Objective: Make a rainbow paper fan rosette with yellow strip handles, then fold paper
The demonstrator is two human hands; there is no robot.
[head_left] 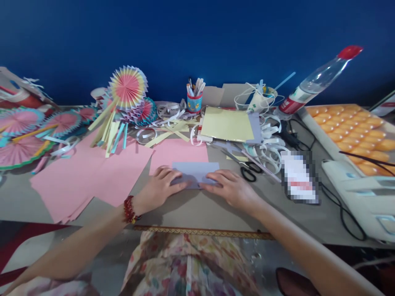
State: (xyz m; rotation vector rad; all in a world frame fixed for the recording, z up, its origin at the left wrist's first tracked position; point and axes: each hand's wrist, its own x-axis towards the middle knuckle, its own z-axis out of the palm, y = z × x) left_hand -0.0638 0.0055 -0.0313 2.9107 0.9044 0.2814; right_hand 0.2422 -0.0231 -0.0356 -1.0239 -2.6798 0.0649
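A lavender sheet of paper [196,167], folded into a narrow rectangle, lies near the table's front edge. My left hand [159,186] grips its left end, with the thumb along the near edge and the fingers curled on top. At the right end, my right hand [236,189] holds it the same way, the two thumbs pointing at each other. Behind it lies a pink sheet [179,152], partly covered. Black-handled scissors [249,169] rest just beyond my right hand. More pink sheets [92,172] are spread to the left of my left hand.
Pleated paper fans [128,87] crowd the back left. Yellow sheets [228,124], curled white strips [271,150] and a pen cup [194,102] fill the back. A plastic bottle [311,88], black cables [342,209] and a white glue gun-like device [364,197] stand right.
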